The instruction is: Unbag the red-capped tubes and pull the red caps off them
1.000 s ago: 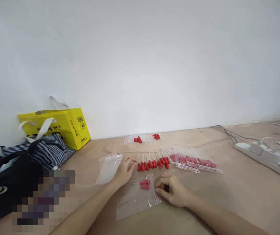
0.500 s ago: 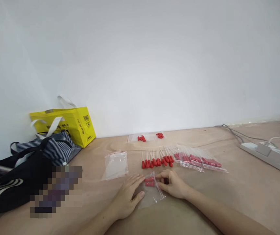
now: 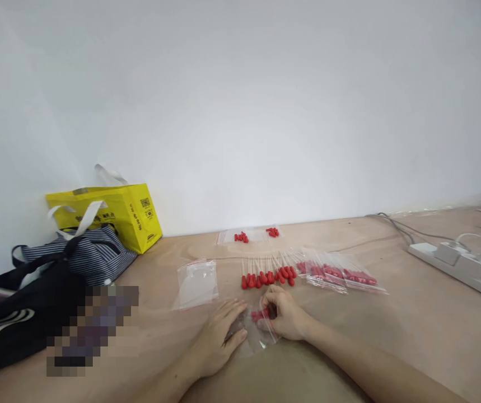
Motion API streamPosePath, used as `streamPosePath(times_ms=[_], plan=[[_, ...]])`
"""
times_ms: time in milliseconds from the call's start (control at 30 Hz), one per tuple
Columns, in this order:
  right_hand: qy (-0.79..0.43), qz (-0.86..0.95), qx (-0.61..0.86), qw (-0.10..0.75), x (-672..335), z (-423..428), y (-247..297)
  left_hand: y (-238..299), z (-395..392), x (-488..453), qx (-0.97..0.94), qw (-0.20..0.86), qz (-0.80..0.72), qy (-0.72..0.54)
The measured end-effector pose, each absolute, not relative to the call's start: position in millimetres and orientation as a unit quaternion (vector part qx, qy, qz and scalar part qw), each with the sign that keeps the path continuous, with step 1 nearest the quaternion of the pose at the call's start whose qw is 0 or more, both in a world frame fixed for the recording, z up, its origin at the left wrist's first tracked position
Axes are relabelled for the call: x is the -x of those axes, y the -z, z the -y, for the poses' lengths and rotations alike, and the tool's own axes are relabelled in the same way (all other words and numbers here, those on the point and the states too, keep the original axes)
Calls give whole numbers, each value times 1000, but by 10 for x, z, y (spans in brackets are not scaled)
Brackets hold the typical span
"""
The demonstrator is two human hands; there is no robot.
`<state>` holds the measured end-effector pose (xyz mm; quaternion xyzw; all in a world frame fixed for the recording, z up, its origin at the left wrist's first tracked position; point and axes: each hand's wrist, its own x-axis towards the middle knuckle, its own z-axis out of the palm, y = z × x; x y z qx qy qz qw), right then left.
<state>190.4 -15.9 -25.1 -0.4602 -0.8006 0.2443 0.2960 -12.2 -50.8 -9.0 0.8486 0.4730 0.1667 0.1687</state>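
Note:
A clear zip bag [image 3: 251,344] lies flat on the table in front of me, with red-bulbed droppers [image 3: 257,315] partly inside it. My left hand [image 3: 221,338] rests on the bag's left side, fingers stretched out and thumb apart. At the bag's mouth, my right hand [image 3: 284,313] is closed with thumb and fingers around the red bulb end of a dropper; its fingers partly hide the bulbs. Just beyond my hands, a row of red-bulbed glass droppers [image 3: 267,277] lies with thin stems pointing away.
Filled bags of droppers [image 3: 360,277] overlap to the right of the row. Flat zip bags [image 3: 198,282] are stacked at left. More red bulbs [image 3: 241,237] lie near the wall. A power strip [image 3: 458,266] stands right; a yellow bag [image 3: 143,218] and a black bag [image 3: 26,313] stand left.
My right hand has moved left, further into the bag's mouth, and the red bulbs there have shifted with it. My left hand stays in place on the bag.

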Motion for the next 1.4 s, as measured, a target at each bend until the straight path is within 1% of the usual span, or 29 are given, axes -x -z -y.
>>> streamPosePath(times_ms=[67, 200, 300, 433, 600, 700, 833, 933, 1000, 1033, 1133, 1233, 1333, 1400], plan=[[-242, 805, 453, 297, -1975, 169, 235, 87, 508, 125, -845, 173, -477, -167], [-230, 828, 444, 254, -2168, 180, 153, 92, 505, 138, -841, 179, -483, -166], [-246, 828, 444, 237, -2285, 192, 96, 90, 503, 149, -839, 185, -479, -179], [-297, 813, 432, 254, -2361, 256, 97, 79, 503, 159, -834, 200, -478, -191], [-322, 795, 407, 314, -2428, 378, 209, 86, 491, 171, -828, 193, -475, -228], [-357, 761, 410, 355, -2549, 383, 241, 90, 474, 179, -820, 200, -482, -237], [-398, 689, 401, 454, -2789, 267, 145, 72, 426, 156, -795, 194, -522, -242], [-363, 628, 408, 554, -2881, 116, 31, 55, 399, 104, -768, 173, -574, -224], [-317, 610, 416, 595, -2836, 0, -13, 49, 403, 65, -758, 162, -598, -204], [-286, 613, 423, 603, -2780, -60, -19, 47, 409, 50, -758, 161, -601, -195], [-151, 671, 457, 563, -2533, -230, 23, 27, 405, 58, -759, 187, -587, -209], [-40, 745, 452, 489, -2289, -361, 114, -20, 291, 221, -725, 203, -578, -315], [30, 792, 469, 390, -2155, -423, 199, -40, 73, 544, -616, 146, -643, -430], [42, 806, 473, 353, -2127, -421, 233, -16, -68, 767, -557, 123, -699, -432]])
